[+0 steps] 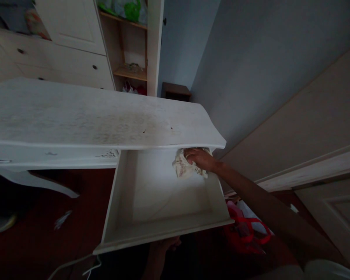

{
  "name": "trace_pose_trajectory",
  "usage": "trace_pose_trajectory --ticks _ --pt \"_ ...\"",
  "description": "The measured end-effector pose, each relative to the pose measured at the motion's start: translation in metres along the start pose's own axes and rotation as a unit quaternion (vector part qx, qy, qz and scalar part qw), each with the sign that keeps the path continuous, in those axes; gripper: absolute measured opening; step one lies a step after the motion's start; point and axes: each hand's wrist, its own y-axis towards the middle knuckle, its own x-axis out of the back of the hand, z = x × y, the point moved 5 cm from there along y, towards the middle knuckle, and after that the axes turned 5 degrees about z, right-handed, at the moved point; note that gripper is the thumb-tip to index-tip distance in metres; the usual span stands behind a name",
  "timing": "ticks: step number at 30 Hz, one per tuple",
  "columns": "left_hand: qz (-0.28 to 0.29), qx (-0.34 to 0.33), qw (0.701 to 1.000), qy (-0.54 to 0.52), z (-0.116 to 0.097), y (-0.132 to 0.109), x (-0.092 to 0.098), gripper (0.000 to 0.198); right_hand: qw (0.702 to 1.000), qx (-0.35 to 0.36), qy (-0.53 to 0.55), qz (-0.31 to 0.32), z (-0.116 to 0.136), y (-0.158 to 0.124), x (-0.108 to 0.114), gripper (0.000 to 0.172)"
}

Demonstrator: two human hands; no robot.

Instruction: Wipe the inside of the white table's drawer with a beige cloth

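A white desk [76, 116] with dark smudges on its top has one drawer [160, 194] pulled out. My right hand [200, 157] is closed on a cream cloth [184, 167] inside the drawer, at its back right, close under the desktop's edge. The cloth hangs crumpled against the drawer's inner side and floor. Below the drawer's front edge is my left hand [171, 243], dim and partly hidden by the drawer; its fingers look curled, but whether they hold anything is too dark to tell.
Behind the desk stands a white cabinet [72, 23] with an open shelf section. A red bag [246, 233] lies on the floor at the right, below my right arm. A pale cable [68, 264] runs at the lower left. A grey wall rises at the right.
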Motion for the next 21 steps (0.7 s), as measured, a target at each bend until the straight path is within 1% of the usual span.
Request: trace_pose_trajectory --ticks 3,6,8,11,14,16,18,21 --pt "0.003 0.002 1.0 0.004 0.0 0.001 0.001 0.045 0.994 -0.096 -0.043 0.009 0.008 0.004 -0.002 0.025" --pt "-0.006 0.01 1.0 0.008 -0.001 0.0 0.0 0.044 0.982 -0.174 -0.077 0.019 0.018 0.002 -0.005 0.036" --pt "-0.008 0.013 1.0 0.013 -0.002 0.0 -0.001 0.042 0.975 -0.209 -0.065 0.026 0.022 -0.002 -0.009 0.049" --pt "-0.004 -0.01 1.0 0.008 -0.004 -0.002 -0.003 0.04 0.964 -0.264 -0.016 0.04 0.025 -0.011 -0.014 0.056" --pt "0.009 -0.032 0.999 0.011 -0.007 -0.004 -0.003 0.038 0.936 -0.345 0.012 0.063 0.032 -0.022 -0.017 0.069" --pt "0.022 -0.03 0.999 0.019 -0.008 -0.004 -0.003 0.037 0.912 -0.403 0.016 0.079 0.039 -0.027 -0.019 0.067" --pt "0.029 -0.022 0.999 0.023 -0.01 -0.005 -0.003 0.038 0.893 -0.443 0.016 0.076 0.046 -0.03 -0.021 0.062" --pt "0.027 -0.01 0.999 0.025 -0.014 -0.006 -0.004 0.04 0.883 -0.467 0.017 0.044 0.047 -0.027 -0.023 0.06"
